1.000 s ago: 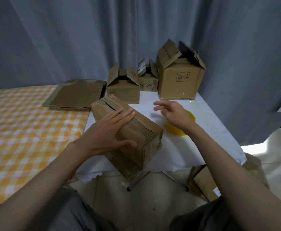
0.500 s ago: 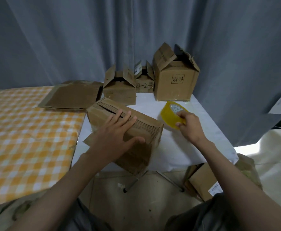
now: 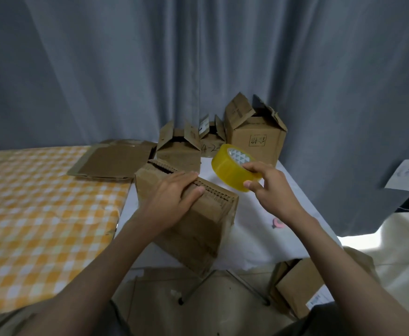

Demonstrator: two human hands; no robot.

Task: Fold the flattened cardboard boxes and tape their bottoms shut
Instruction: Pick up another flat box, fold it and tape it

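Note:
A folded cardboard box (image 3: 198, 229) stands upside down at the front edge of the white table (image 3: 271, 243), its bottom flaps closed on top. My left hand (image 3: 174, 192) presses flat on those flaps, fingers straight across the seam. My right hand (image 3: 269, 183) holds a yellow roll of tape (image 3: 232, 167) in the air just right of the box, fingers and thumb gripping its rim. Three folded boxes stand at the back: a large one (image 3: 257, 139), a small one (image 3: 179, 149) and a smaller one (image 3: 210, 141) between them.
Flattened cardboard (image 3: 113, 158) lies at the back where the orange checked cloth (image 3: 41, 209) meets the white table. A small pink ring (image 3: 278, 222) lies on the table by my right wrist. Another box (image 3: 298, 287) sits on the floor. Grey curtain behind.
My right hand picked the tape roll off the table and lifted it up beside the box. My left hand stayed pressing on the box flaps.

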